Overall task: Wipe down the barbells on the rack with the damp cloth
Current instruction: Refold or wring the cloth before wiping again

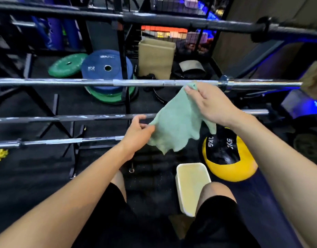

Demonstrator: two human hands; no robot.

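A pale green cloth [177, 120] hangs spread between my hands in front of the rack. My right hand [211, 102] pinches its top corner just below the upper chrome barbell [82, 82]. My left hand [138, 135] pinches the cloth's lower left edge, close to the dark middle barbell [73, 118]. A third, chrome barbell [64, 141] lies lower on the left, partly hidden behind my left wrist. A black padded bar [172, 21] crosses the top of the view.
A white tub of yellowish liquid [191, 187] stands on the floor between my knees. A yellow and black 2 kg medicine ball [231, 158] lies right of it. Blue [106, 68] and green [66, 65] weight plates and a tan box [156, 58] sit behind the rack.
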